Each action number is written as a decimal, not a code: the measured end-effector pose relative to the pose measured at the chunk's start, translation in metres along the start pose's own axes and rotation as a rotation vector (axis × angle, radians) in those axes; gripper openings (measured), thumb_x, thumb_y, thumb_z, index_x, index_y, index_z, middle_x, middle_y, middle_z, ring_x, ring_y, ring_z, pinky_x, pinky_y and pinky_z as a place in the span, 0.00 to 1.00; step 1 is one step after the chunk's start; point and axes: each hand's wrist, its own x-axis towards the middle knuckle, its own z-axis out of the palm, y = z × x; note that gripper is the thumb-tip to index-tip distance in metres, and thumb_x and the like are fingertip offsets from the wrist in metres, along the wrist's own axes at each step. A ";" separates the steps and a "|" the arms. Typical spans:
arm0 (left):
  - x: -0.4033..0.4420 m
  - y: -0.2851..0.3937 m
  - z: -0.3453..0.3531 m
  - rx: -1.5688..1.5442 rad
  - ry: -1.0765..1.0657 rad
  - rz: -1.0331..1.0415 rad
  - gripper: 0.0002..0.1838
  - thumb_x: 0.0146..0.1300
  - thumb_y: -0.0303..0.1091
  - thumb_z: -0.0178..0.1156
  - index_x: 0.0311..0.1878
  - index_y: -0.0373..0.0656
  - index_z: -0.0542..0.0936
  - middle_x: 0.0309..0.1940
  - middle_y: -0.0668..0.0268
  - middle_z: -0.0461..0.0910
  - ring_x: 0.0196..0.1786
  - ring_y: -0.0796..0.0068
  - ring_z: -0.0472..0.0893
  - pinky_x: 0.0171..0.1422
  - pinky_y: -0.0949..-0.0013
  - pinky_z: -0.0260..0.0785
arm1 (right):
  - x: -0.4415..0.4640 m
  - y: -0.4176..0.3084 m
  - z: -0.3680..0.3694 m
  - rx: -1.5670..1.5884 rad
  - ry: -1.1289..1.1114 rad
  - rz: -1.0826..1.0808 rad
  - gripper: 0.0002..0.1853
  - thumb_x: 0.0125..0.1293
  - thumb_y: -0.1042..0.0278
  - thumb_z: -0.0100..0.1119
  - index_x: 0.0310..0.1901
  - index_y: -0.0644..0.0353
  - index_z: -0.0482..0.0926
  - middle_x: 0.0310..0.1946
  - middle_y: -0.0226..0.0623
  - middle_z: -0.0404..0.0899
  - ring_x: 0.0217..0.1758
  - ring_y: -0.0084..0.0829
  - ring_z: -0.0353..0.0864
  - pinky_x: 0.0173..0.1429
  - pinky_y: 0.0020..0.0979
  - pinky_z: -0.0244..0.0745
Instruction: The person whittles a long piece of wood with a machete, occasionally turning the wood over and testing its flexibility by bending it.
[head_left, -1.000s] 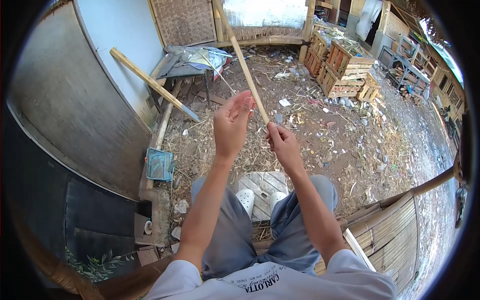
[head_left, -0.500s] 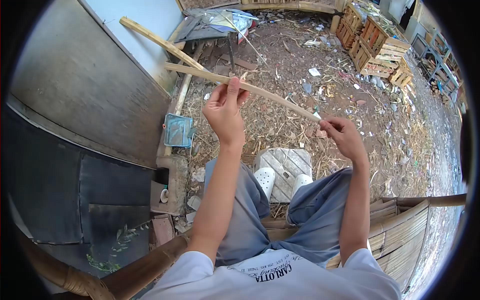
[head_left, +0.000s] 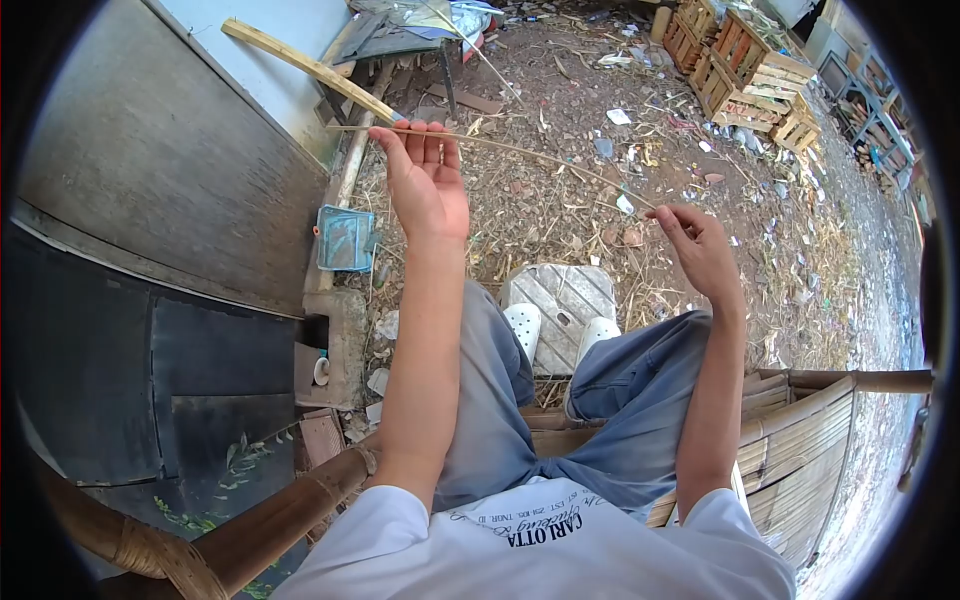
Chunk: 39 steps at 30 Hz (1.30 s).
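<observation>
Across L hand, 1 thin strip w/ R hand pinching 1 end.

The left hand, palm open at eleven o'clock, has a thin strip across its fingers; the right hand, toward three, pinches the strip's end. A basket lies at ten, crates at two.

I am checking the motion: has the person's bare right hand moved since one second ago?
Yes, rightward. Against the square, greyish-white foot platform, the bare right hand was above its right edge in view; now it is clearly farther right.
</observation>
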 end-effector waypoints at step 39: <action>0.036 0.022 -0.041 0.013 -0.104 0.001 0.21 0.75 0.50 0.41 0.44 0.39 0.72 0.35 0.62 0.74 0.40 0.67 0.76 0.56 0.59 0.75 | -0.001 -0.019 0.023 0.021 0.162 -0.298 0.13 0.63 0.60 0.63 0.40 0.61 0.85 0.29 0.42 0.83 0.28 0.32 0.79 0.35 0.31 0.73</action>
